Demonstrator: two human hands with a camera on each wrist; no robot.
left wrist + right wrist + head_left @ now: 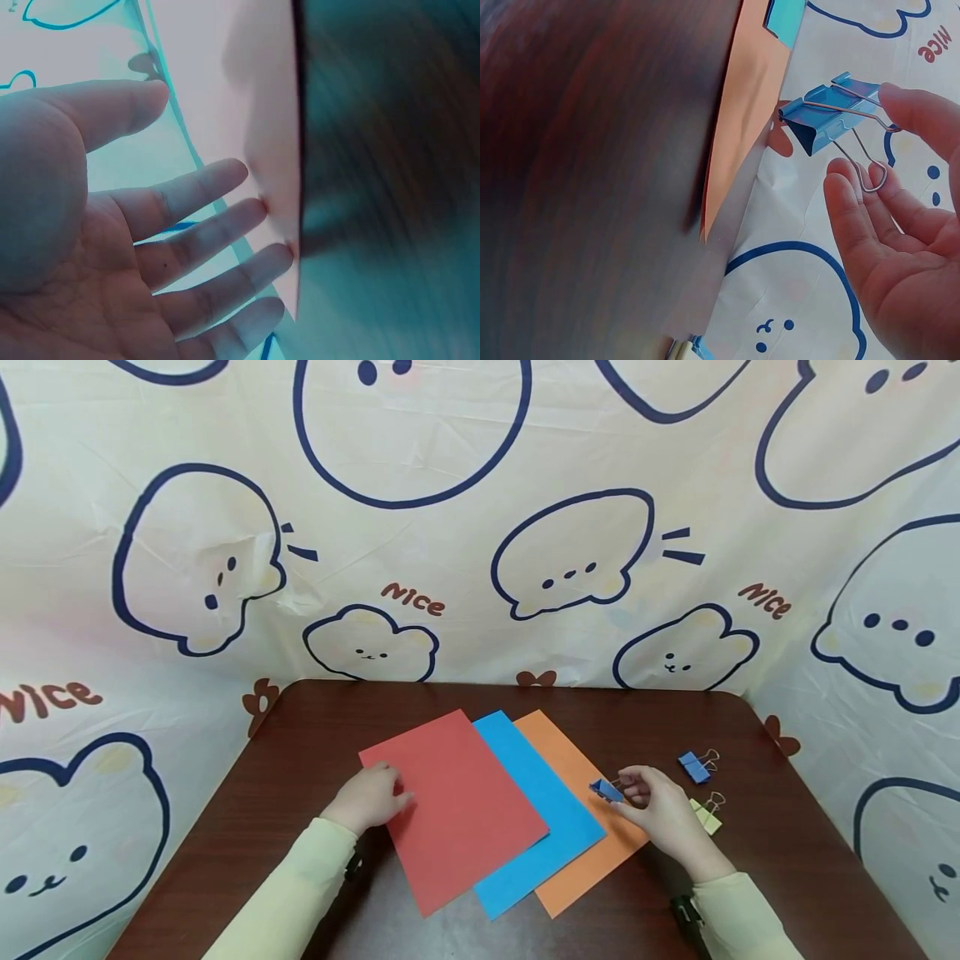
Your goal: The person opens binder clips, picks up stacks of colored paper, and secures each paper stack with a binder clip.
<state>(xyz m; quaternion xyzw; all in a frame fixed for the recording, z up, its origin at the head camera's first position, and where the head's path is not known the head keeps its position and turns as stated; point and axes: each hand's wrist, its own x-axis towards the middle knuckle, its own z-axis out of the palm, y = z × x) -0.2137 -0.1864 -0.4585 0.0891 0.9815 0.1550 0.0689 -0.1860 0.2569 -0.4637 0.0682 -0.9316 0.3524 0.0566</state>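
Right hand [660,810] pinches a blue binder clip [606,791] by its wire handles [847,111], thumb on one, fingers on the other. The clip hangs by the right edge of the orange sheet [557,752], apart from it in the right wrist view; how far its mouth is parted, cannot tell. Left hand [371,797] is relaxed, grasping nothing, fingertips at the left edge of the red sheet [457,818]. Red overlaps the blue sheet [543,814], which overlaps the orange, all fanned on the bench [247,827]. Second blue clip [695,767] and a yellow clip [705,817] lie right of the sheets.

Step in hand looks like handling the clip near the paper. To do it well: keep thumb opposite the fingers, squeeze both handles evenly so the clip doesn't twist, point its mouth away from the fingertips. Left hand should touch lightly; a hard push could slide or crease the red sheet.
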